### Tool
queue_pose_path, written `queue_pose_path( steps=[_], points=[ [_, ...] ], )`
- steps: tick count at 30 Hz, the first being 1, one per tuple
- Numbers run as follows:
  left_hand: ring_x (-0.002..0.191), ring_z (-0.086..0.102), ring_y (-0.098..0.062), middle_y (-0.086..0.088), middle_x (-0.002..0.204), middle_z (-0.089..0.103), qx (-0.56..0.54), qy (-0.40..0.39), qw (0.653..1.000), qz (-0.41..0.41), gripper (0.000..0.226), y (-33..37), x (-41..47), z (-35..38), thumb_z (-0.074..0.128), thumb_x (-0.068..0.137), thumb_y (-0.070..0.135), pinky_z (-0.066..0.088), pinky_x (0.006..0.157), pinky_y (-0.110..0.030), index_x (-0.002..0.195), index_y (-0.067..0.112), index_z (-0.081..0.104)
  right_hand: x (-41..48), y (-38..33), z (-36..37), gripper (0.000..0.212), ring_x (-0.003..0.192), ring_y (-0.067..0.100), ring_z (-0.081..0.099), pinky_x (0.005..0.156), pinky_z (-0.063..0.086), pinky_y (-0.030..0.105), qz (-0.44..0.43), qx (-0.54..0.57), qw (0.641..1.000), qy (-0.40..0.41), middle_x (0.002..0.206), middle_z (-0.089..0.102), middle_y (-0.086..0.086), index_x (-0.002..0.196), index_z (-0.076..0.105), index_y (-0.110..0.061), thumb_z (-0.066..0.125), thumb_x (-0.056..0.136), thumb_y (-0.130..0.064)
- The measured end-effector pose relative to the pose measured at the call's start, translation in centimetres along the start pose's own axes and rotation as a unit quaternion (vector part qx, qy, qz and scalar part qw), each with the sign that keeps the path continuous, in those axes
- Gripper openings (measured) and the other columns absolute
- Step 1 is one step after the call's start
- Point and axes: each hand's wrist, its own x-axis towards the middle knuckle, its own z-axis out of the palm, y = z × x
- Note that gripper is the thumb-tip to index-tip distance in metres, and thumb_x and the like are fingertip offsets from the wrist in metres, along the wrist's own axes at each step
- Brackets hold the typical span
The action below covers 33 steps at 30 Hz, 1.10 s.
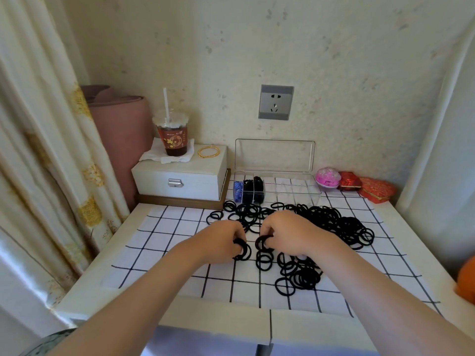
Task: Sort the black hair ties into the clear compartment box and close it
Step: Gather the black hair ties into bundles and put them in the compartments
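Note:
Several black hair ties (pixel 334 224) lie scattered in a wide heap over the checked cloth (pixel 159 242), with a second clump (pixel 298 273) nearer me. My left hand (pixel 218 240) grips a small bundle of black ties (pixel 241 249) with curled fingers. Just to its right, my right hand (pixel 285 232) curls round another bunch of black ties (pixel 262 244). The clear compartment box (pixel 290 191) stands at the back with its lid (pixel 275 155) upright and open. Its left compartments hold blue ties (pixel 238 191) and black ties (pixel 253 190); the right ones look bare.
A white jewellery case (pixel 180 176) at the back left carries an iced drink with a straw (pixel 172 134) and a gold bangle (pixel 208 151). A pink trinket (pixel 327 177) and red boxes (pixel 367 187) sit at the back right. A curtain (pixel 38 150) hangs left.

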Motion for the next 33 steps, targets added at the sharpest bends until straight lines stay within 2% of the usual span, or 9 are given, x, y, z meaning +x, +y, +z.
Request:
queue_pose_path(
  steps=[4, 7, 10, 12, 14, 20, 26, 30, 33],
  points=[
    [0.089, 0.061, -0.006, 0.01, 0.099, 0.065, -0.046, -0.028, 0.998, -0.029, 0.021, -0.8, -0.2, -1.0, 0.06, 0.091, 0.021, 0.047, 0.074, -0.017, 0.109, 0.025, 0.07, 0.1, 0.6, -1.1, 0.019, 0.068, -0.004, 0.058, 0.06, 0.041, 0.009, 0.019, 0.102, 0.994, 0.038, 0.084, 0.065, -0.017, 0.099, 0.076, -0.025, 0.066, 0.089, -0.012],
    [0.078, 0.058, -0.001, 0.014, 0.095, 0.064, -0.075, -0.027, 0.996, -0.039, 0.028, -0.8, -0.2, -1.2, 0.057, 0.092, 0.018, 0.045, 0.071, -0.015, 0.113, 0.026, 0.073, -0.3, 0.4, -1.2, 0.023, 0.053, 0.008, 0.062, 0.055, 0.044, 0.012, 0.017, 0.177, 0.983, -0.038, 0.091, 0.072, -0.01, 0.105, 0.075, -0.024, 0.066, 0.088, -0.011],
    [0.072, 0.059, -0.004, 0.006, 0.102, 0.069, -0.121, -0.031, 0.99, -0.059, 0.029, -0.5, 0.0, -1.1, 0.056, 0.092, 0.017, 0.055, 0.074, -0.022, 0.113, 0.027, 0.073, -0.8, -0.3, -0.3, 0.042, 0.063, 0.009, 0.062, 0.061, 0.045, 0.016, 0.021, 0.087, 0.99, -0.106, 0.099, 0.065, -0.008, 0.128, 0.064, -0.026, 0.066, 0.088, -0.014],
    [0.076, 0.062, -0.011, -0.002, 0.103, 0.071, -0.15, -0.044, 0.985, -0.071, 0.028, -0.3, 0.0, -0.9, 0.057, 0.092, 0.015, 0.058, 0.082, -0.03, 0.113, 0.024, 0.073, -0.8, -0.6, 0.4, 0.046, 0.089, 0.011, 0.059, 0.075, 0.043, 0.021, 0.014, -0.008, 0.995, -0.097, 0.114, 0.062, -0.003, 0.133, 0.06, -0.024, 0.065, 0.088, -0.019],
    [0.077, 0.063, -0.013, -0.005, 0.104, 0.072, -0.165, -0.049, 0.983, -0.07, 0.026, -0.3, 0.0, -0.8, 0.058, 0.093, 0.015, 0.058, 0.083, -0.031, 0.113, 0.022, 0.073, -0.8, -0.9, 0.8, 0.043, 0.107, 0.015, 0.055, 0.083, 0.041, 0.023, 0.018, -0.031, 0.997, -0.071, 0.122, 0.06, -0.002, 0.13, 0.063, -0.025, 0.065, 0.087, -0.021],
    [0.075, 0.065, -0.006, -0.001, 0.102, 0.072, -0.227, -0.046, 0.97, -0.079, 0.024, -0.6, -0.1, -0.8, 0.059, 0.093, 0.015, 0.052, 0.061, -0.014, 0.112, 0.021, 0.072, -0.7, -1.2, 0.9, 0.014, 0.093, 0.012, 0.062, 0.08, 0.053, 0.027, 0.034, -0.017, 0.996, -0.078, 0.1, 0.069, -0.009, 0.098, 0.075, -0.026, 0.068, 0.085, -0.024],
    [0.072, 0.062, -0.007, 0.002, 0.091, 0.072, -0.271, -0.007, 0.96, -0.077, 0.023, -0.8, -0.1, -1.1, 0.06, 0.092, 0.014, 0.049, 0.059, -0.013, 0.108, 0.021, 0.076, -0.5, -0.7, -0.7, 0.012, 0.064, 0.017, 0.07, 0.05, 0.049, 0.019, 0.065, 0.159, 0.985, -0.027, 0.083, 0.076, 0.004, 0.082, 0.071, -0.027, 0.07, 0.085, -0.015],
    [0.068, 0.063, -0.005, 0.002, 0.084, 0.071, -0.304, 0.021, 0.95, -0.072, 0.017, -0.1, 0.3, -0.8, 0.062, 0.093, 0.017, 0.05, 0.059, -0.013, 0.1, 0.021, 0.077, -0.8, -1.1, -1.9, 0.014, 0.058, 0.017, 0.066, 0.049, 0.052, 0.026, 0.077, 0.4, 0.913, 0.003, 0.073, 0.073, 0.007, 0.089, 0.074, -0.011, 0.065, 0.087, -0.001],
    [0.07, 0.063, -0.007, -0.001, 0.083, 0.07, -0.351, -0.004, 0.935, -0.056, 0.011, 0.9, 0.3, -0.8, 0.066, 0.092, 0.022, 0.055, 0.066, -0.017, 0.09, 0.021, 0.077, -1.0, -1.4, -1.7, 0.012, 0.06, 0.019, 0.066, 0.053, 0.055, 0.027, 0.081, 0.463, 0.882, -0.017, 0.074, 0.072, 0.012, 0.096, 0.073, -0.004, 0.066, 0.088, 0.001]
  ],
)
